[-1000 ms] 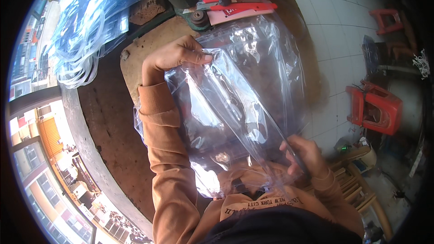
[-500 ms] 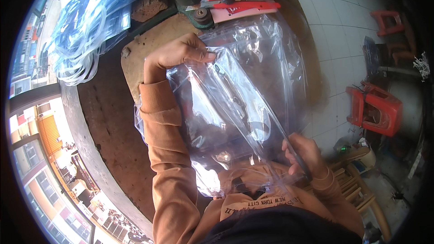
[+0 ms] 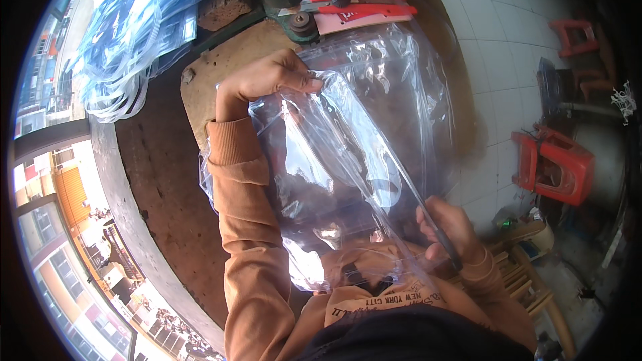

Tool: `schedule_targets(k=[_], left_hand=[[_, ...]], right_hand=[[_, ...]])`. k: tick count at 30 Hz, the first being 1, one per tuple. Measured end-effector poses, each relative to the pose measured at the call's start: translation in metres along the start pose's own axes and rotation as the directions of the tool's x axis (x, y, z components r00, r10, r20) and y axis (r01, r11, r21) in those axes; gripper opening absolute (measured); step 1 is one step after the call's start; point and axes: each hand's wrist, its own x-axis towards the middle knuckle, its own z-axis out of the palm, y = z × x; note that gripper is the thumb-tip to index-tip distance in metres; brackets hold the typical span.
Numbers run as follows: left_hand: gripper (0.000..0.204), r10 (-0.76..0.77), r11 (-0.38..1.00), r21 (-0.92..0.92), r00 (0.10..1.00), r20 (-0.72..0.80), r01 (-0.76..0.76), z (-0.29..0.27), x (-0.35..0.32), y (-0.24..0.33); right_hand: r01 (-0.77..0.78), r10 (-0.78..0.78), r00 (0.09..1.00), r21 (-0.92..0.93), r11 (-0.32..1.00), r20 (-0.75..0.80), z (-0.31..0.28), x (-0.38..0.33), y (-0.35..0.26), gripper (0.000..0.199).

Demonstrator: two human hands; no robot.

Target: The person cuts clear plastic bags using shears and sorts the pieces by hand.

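Observation:
Clear, shiny plastic sheeting (image 3: 301, 147) lies in folds across the work surface and down over my lap. My left hand (image 3: 277, 80) is closed, pinching the far edge of a folded strip between thumb and fingers. In my right hand (image 3: 451, 224), low on the right, is a long thin rod with a dark handle (image 3: 445, 244). The rod slants up and left along the edge of the plastic fold. Glare hides where its far tip ends and whether it lies inside the fold.
A red-handled cutting tool (image 3: 371, 9) rests on colourful printed packets (image 3: 334, 25) at the back. Beside them stands a dark green metal machine (image 3: 299, 25). Bluish plastic pieces (image 3: 144, 20) are heaped at the far left. Red stools (image 3: 558, 164) stand on the tiled floor at right.
Both hands keep their holds and have barely moved. The folded plastic between them has shifted slightly.

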Motion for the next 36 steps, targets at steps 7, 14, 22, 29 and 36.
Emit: schedule_targets(k=[7,14,22,29,36], left_hand=[[0.037,0.017,1.000,0.025,1.000,-0.011,-0.017,0.000,0.001,-0.002],[0.037,0.034,0.999,0.015,0.999,-0.013,-0.033,0.000,0.002,-0.005],[0.039,-0.020,1.000,-0.018,1.000,-0.003,0.020,0.002,0.002,-0.003],[0.037,-0.018,1.000,-0.021,1.000,-0.001,0.018,0.003,0.002,0.000],[0.040,0.000,0.998,0.058,0.999,-0.048,0.003,0.002,0.005,-0.007]], right_hand=[[-0.062,0.060,0.995,-0.019,0.998,-0.080,0.005,-0.003,-0.006,0.055],[0.072,-0.070,0.997,-0.058,0.996,0.031,-0.001,0.004,0.002,0.062],[0.106,-0.095,0.992,-0.142,0.984,0.084,-0.008,0.004,0.000,0.064],[0.001,-0.002,1.000,-0.113,0.994,-0.011,-0.004,0.002,-0.009,0.059],[-0.101,0.098,0.992,-0.037,0.994,-0.076,0.001,-0.001,-0.012,0.055]])
